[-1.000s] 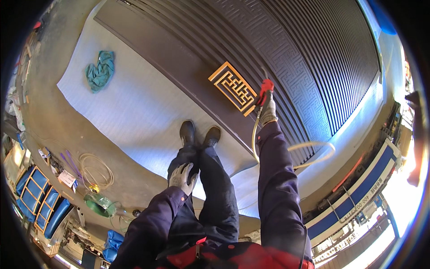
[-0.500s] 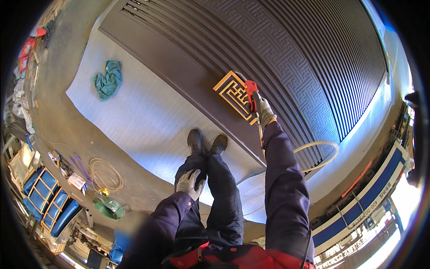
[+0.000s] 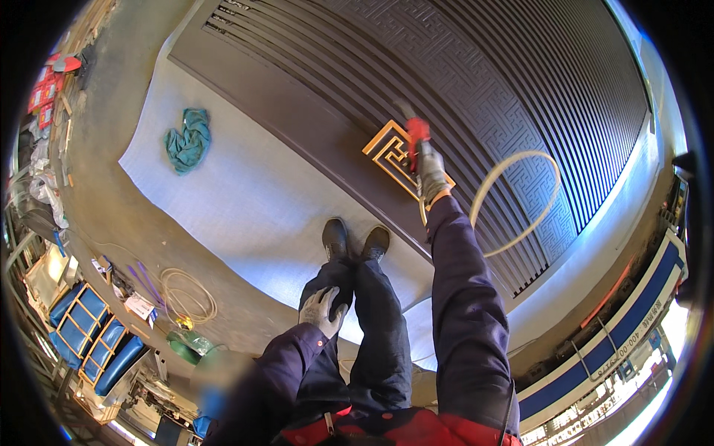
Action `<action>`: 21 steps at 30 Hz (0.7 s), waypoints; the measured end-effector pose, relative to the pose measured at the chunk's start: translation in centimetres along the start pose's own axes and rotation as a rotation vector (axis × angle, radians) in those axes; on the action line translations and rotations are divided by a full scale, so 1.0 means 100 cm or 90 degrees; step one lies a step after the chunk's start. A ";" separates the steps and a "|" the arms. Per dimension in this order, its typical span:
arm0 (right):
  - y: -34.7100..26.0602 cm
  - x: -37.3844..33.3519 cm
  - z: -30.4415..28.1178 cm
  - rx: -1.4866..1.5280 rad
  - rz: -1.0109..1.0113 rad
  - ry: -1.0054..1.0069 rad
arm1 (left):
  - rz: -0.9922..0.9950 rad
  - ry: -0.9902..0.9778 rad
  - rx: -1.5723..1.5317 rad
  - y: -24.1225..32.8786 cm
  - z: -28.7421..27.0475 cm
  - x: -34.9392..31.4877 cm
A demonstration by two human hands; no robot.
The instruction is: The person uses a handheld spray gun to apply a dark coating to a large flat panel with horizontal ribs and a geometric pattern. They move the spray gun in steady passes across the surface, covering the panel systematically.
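My right hand (image 3: pixel 432 175), in a grey glove, is wrapped round the handle of a red air gun (image 3: pixel 418 132). The gun is above a large dark panel (image 3: pixel 297 126) with slats and raised lattice bands, close to a gold-edged fretwork square (image 3: pixel 387 143) on the panel. Motion smears the gun's front end. A pale hose (image 3: pixel 559 182) loops out to the right of my forearm. My left hand (image 3: pixel 322 311), also gloved, rests on my thigh with its fingers stretched out and holds nothing.
A crumpled teal cloth (image 3: pixel 188 141) lies on the pale sheet (image 3: pixel 223 201) under the panel. My shoes (image 3: pixel 336 236) stand at the panel's near edge. A coiled hose (image 3: pixel 190 293) and blue cushions (image 3: pixel 82 323) are at left. A blue-and-white board (image 3: pixel 625 334) is at right.
My right hand and the air gun have shifted slightly up and left over the fretwork square. The hose loop has risen and widened. My left hand remains on my thigh.
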State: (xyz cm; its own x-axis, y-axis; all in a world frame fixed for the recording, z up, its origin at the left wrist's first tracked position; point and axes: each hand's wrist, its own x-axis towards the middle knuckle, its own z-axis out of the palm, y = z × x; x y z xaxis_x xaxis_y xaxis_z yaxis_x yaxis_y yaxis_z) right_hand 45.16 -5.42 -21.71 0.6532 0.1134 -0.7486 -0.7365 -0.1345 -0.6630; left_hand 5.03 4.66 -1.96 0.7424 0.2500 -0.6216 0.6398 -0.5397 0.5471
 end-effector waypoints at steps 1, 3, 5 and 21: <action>-0.003 0.004 0.005 0.117 -0.086 0.052 | -0.007 0.000 -0.002 0.000 0.000 -0.001; -0.013 0.012 0.008 0.099 -0.073 0.120 | -0.005 -0.005 -0.008 -0.002 -0.001 -0.002; -0.021 0.020 0.015 -0.021 0.044 -0.003 | 0.006 0.001 0.013 -0.003 0.001 -0.004; -0.012 0.017 0.096 0.120 0.037 0.130 | 0.051 0.146 0.003 0.031 -0.125 0.024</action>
State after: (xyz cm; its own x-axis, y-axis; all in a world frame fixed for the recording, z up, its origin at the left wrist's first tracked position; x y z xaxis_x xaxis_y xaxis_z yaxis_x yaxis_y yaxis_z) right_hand 45.45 4.40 -22.17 0.6170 -0.0917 -0.7816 -0.7809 0.0519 -0.6226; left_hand 11.31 13.62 5.28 0.8170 0.3814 -0.4326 0.5762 -0.5694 0.5863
